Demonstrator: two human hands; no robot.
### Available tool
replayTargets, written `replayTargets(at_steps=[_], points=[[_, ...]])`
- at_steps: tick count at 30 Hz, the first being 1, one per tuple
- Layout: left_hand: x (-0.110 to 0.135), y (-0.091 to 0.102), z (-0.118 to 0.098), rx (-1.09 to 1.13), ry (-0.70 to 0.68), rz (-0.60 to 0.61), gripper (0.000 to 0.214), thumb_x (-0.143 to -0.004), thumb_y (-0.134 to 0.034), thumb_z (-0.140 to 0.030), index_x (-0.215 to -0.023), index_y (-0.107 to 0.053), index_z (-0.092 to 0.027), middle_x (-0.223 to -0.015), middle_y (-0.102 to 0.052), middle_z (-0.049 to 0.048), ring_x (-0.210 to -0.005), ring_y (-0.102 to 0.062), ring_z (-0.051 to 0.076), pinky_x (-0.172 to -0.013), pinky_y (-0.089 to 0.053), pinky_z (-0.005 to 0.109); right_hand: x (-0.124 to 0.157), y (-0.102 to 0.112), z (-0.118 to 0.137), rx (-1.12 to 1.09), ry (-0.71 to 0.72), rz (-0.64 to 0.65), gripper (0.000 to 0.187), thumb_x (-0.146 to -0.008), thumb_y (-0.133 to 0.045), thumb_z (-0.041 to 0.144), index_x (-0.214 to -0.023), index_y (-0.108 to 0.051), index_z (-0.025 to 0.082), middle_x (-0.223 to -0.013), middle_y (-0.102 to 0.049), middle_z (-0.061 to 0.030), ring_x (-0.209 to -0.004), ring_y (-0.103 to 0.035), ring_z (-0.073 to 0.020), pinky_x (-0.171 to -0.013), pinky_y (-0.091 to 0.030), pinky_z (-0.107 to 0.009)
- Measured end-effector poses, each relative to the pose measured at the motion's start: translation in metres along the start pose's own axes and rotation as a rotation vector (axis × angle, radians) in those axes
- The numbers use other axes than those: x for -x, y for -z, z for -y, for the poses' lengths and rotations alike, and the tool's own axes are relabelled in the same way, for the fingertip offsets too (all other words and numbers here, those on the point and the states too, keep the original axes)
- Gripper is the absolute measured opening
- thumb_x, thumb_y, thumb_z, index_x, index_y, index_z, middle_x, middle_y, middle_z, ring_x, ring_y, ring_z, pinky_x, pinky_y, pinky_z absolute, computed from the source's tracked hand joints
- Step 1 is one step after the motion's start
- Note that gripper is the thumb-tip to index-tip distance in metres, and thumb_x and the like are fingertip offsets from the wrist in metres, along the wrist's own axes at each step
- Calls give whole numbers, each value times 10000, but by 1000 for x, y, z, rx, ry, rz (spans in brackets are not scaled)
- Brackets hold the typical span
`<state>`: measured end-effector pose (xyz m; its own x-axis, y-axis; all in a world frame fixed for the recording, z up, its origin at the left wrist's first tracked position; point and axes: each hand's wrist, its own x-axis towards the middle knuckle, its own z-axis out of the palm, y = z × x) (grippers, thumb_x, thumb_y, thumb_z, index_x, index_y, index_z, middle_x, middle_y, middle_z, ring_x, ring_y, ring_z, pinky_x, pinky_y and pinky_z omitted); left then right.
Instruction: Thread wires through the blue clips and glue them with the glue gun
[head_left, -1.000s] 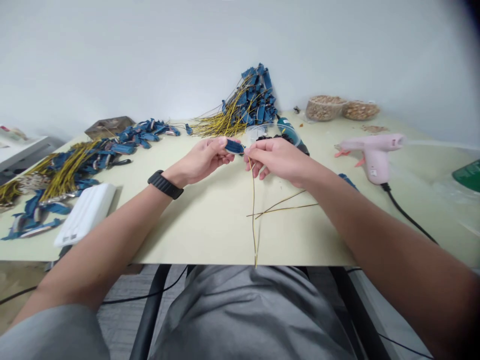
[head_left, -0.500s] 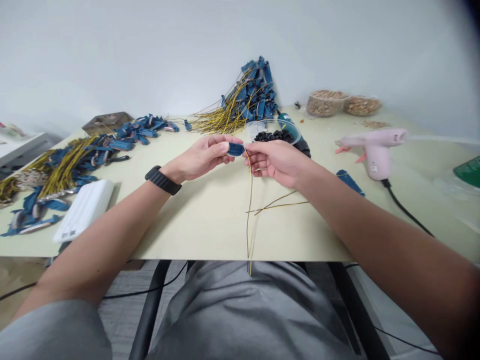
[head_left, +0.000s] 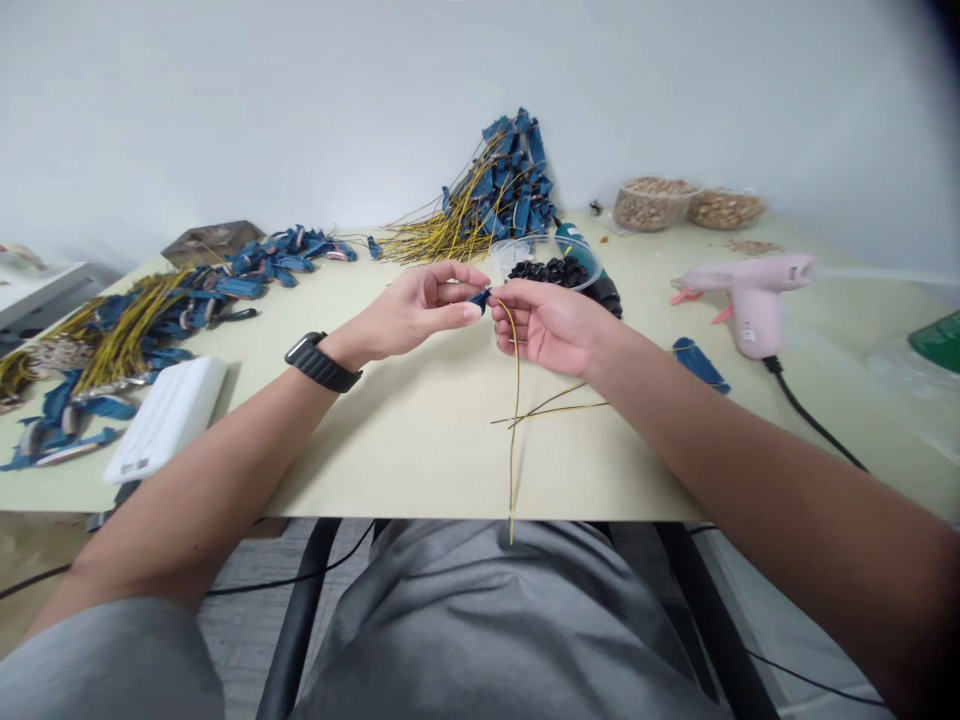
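Observation:
A small dark-blue piece (head_left: 480, 298) is held between my hands above the table. My left hand (head_left: 416, 315) grips its left side between thumb and fingers. With thumb and forefinger, my right hand (head_left: 551, 318) pinches its right end, the other fingers loosely curled. From that end a thin yellow wire (head_left: 517, 385) hangs down past the table's front edge. Beneath my right hand, loose wires (head_left: 551, 407) lie crossed on the table. Just beyond it stands a clear tub (head_left: 596, 268) of small black bits (head_left: 550, 272).
A pink glue gun (head_left: 750, 285) and another blue piece (head_left: 701, 365) lie at right. Blue pieces with yellow wires (head_left: 517, 185) are heaped against the wall; more (head_left: 142, 320) spread at left by a white power bank (head_left: 169, 415). Behind are bowls of brown chips (head_left: 652, 205).
The blue piece has turned, so less of it shows between my fingers. My left fingers have shifted around it, and the hanging wire has swung slightly right.

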<state>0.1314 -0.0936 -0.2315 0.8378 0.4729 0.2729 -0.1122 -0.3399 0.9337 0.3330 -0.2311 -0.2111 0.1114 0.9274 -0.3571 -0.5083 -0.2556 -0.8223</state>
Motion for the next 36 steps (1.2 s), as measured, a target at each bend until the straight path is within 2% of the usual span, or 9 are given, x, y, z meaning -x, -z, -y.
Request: replayTargets(at_steps=[6, 10, 13, 16, 22, 25, 31, 36], points=[[-1, -11, 2, 34, -30, -23, 758, -760, -1254, -561, -1296, -830, -232, -1088, -842, 26, -960, -761, 158, -916, -618, 298, 1, -2, 1, -20, 8, -4, 400, -1194, -679, 55, -819, -697, 193, -718, -709, 17, -599, -620, -74, -651, -557, -219], [2, -19, -2, -14, -57, -49, 776, -740, -1257, -516, -1298, -791, -246, -1114, -847, 47, -989, -759, 188, -865, -581, 313, 1, 0, 2, 19, 52, 22, 430, -1195, -668, 40, -792, -697, 186, -724, -694, 21, -613, -597, -71, -633, -527, -217], [3, -22, -7, -112, -105, -101, 776, -711, -1262, -510, -1280, -805, -244, -1063, -792, 32, -927, -701, 185, -812, -550, 331, -2, 4, 1, 42, 88, 43, 428, -1191, -680, 42, -786, -727, 171, -747, -699, 13, -640, -610, -73, -643, -538, -218], [4, -23, -8, -207, -151, -133, 754, -710, -1256, -511, -1259, -816, -239, -1047, -765, 20, -871, -651, 173, -842, -564, 354, -6, 7, 0, 76, 118, 70, 419, -1176, -683, 36, -781, -744, 161, -754, -686, 9, -657, -611, -76, -659, -551, -217], [4, -24, -1, -320, -211, -128, 741, -770, -1207, -621, -1296, -829, -261, -1133, -819, 45, -915, -687, 199, -899, -587, 370, -11, 15, 2, 156, 155, 99, 351, -1110, -740, 61, -781, -751, 184, -794, -695, -6, -677, -593, -102, -691, -565, -230], [5, -24, 0, -315, -206, -123, 735, -799, -1193, -631, -1313, -828, -255, -1117, -818, 46, -922, -703, 201, -905, -584, 368, -10, 16, 3, 177, 149, 110, 396, -1134, -703, 76, -756, -740, 185, -763, -661, -1, -657, -570, -105, -677, -546, -238], [5, -27, -2, -274, -208, -143, 752, -751, -1234, -630, -1279, -845, -264, -1092, -803, 44, -919, -699, 203, -884, -583, 363, -6, 15, 5, 185, 129, 110, 389, -1132, -702, 88, -760, -716, 199, -739, -650, 9, -641, -556, -109, -697, -545, -243], [2, -27, 3, -126, -167, -143, 753, -794, -1223, -644, -1296, -820, -253, -1031, -806, 18, -893, -700, 165, -862, -589, 319, -6, 12, 4, 157, 128, 114, 433, -1212, -675, 123, -788, -730, 191, -760, -670, 7, -664, -591, -107, -681, -532, -251]])
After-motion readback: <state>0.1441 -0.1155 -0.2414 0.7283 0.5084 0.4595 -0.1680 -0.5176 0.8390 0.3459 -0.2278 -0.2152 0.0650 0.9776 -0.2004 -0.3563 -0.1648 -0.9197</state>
